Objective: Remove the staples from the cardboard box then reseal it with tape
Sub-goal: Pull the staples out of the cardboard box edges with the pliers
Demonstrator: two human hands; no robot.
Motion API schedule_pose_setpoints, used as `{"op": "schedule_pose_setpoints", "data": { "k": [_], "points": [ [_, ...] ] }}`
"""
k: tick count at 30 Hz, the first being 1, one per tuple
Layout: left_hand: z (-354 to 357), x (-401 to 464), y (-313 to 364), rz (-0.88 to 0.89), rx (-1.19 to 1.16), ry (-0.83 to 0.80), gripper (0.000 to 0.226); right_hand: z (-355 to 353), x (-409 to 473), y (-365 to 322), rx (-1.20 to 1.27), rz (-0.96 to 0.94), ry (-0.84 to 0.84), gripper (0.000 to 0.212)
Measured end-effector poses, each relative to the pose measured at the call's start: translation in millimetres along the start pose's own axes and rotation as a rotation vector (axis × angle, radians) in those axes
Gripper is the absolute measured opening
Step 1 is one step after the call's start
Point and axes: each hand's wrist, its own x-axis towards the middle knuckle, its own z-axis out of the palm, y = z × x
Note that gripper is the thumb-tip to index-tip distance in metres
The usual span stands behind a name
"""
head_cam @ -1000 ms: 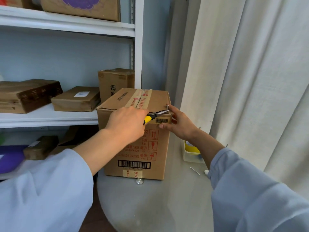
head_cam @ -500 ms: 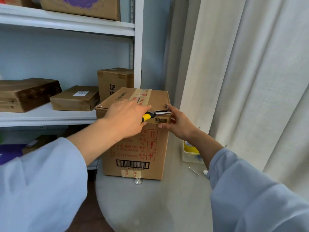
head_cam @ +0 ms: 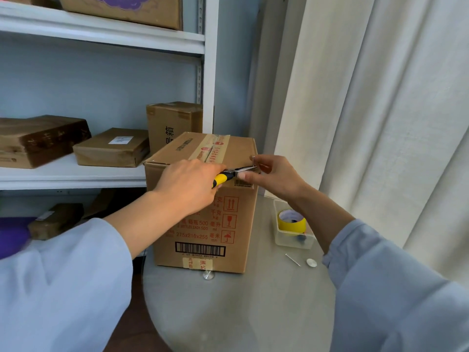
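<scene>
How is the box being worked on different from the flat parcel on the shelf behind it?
The cardboard box stands tall on the round table; the flat parcel lies low on the shelf. The box carries red print and a barcode; the parcel shows only a small white label. Both are brown.

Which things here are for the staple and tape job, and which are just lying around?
For the job:
cardboard box
pliers, gripped by the left hand
staple, pinched by the right hand
yellow tape roll

Lying about:
shelf boxes
nail
</scene>
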Motion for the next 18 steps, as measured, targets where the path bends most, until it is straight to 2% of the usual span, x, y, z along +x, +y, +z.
{"op": "schedule_pose_setpoints", "data": {
  "k": [2, 4, 12, 18],
  "points": [
    [0.9, -0.6, 0.5, -0.007, -0.001, 0.0, 0.046, -0.8, -3.1, -5.6, 0.052, -0.008, 0.125, 0.038],
    [2.3, -2.1, 1.5, -0.011, -0.01, 0.001, 0.046, -0.2, -3.2, -7.7, 0.104, 0.007, 0.209, 0.025],
    [9.0, -11.0, 8.1, -0.078, -0.069, 0.025, 0.049, 11.8, 5.2, -0.6, 0.182, 0.113, 0.3, 0.032],
    [-4.5, -2.7, 2.4, -0.002, 0.097, 0.029, 0.055, 11.1, 3.5, 1.4, 0.216, 0.128, 0.279, 0.035]
  ]
}}
